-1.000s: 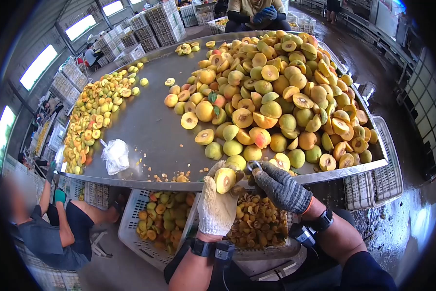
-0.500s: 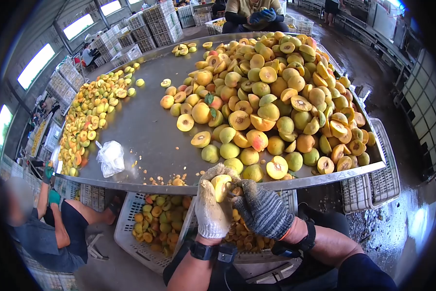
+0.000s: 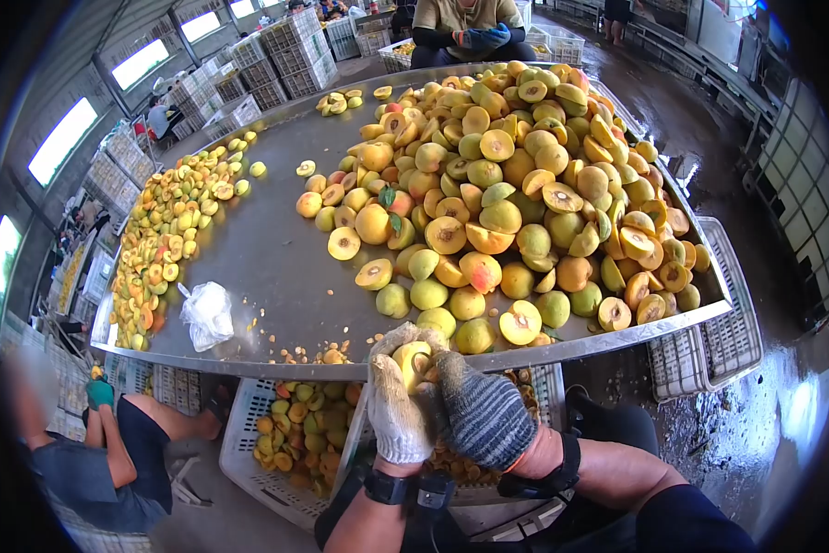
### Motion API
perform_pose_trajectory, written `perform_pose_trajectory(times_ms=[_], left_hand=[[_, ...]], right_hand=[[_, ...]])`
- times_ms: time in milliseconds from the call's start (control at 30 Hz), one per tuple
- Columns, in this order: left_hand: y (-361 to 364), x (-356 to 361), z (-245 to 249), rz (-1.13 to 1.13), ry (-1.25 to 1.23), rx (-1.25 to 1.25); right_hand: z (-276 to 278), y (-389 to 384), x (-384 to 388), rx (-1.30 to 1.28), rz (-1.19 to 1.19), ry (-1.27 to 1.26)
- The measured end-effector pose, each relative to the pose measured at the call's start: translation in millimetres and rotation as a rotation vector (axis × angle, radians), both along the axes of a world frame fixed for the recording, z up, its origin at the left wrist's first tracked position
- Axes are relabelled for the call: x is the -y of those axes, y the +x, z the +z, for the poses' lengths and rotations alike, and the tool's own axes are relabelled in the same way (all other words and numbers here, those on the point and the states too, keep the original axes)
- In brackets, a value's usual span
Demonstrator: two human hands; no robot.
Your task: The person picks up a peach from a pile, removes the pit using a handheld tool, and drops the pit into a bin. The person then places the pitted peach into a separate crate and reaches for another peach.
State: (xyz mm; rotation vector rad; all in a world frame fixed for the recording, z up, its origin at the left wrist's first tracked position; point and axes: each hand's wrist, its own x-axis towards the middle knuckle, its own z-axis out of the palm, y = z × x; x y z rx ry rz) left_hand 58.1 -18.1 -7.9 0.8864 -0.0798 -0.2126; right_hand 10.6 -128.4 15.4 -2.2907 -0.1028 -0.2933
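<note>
My left hand (image 3: 402, 405), in a whitish knit glove soiled at the fingers, is closed around a cut yellow peach half (image 3: 412, 360) just past the table's near edge. Pressed against that fruit is my right hand (image 3: 488, 417), in a dark grey knit glove. Its fingers are curled, and whatever they grip is hidden. A large heap of whole and cut peaches (image 3: 502, 217) lies beyond my hands on the metal table (image 3: 265, 241). Below them, a crate of peach pieces (image 3: 551, 392) is partly covered by my arms.
Smaller peach halves (image 3: 161, 244) line the table's left side, near a white plastic bag (image 3: 208, 315). Another peach-filled crate (image 3: 248, 461) stands below. A person in green gloves (image 3: 101, 394) sits at left; one in blue gloves (image 3: 485, 39) sits across. Stacked crates (image 3: 295, 51) stand behind.
My right hand has turned and closed in over the peach half, which my left hand still holds. The person at left has brought their gloved hands together, lower down.
</note>
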Motion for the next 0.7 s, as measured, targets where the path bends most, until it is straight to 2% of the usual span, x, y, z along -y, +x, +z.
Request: perform_pose_trajectory(times_ms=[100,200,433,467,567,667,700], left_hand=[[2.5,-0.9,-3.8,0.007,0.001,0.056],[5.5,-2.7,-4.2,0.048,0.067,0.058],[19.7,-17.7,-2.0,-0.146,0.668,0.103],[19.9,-17.2,-3.8,-0.165,0.663,0.082],[15.2,-7.4,10.7,-0.119,0.443,0.035],[22.7,-22.7,6.4,-0.290,0.418,0.197],[23.7,-25.7,6.7,-0.352,0.405,0.255]], right_hand=[[-2.0,-0.4,-2.1,-0.023,0.015,-0.097],[13.4,0.9,5.2,-0.165,0.089,-0.102],[6.3,21.6,41.8,-0.209,0.452,-0.076],[5.8,20.8,44.2,-0.203,0.443,-0.023],[-7.9,10.4,26.0,-0.227,0.156,0.056],[-37.3,6.8,26.9,-0.015,0.241,0.214],[-35.4,6.1,26.8,-0.027,0.246,0.229]])
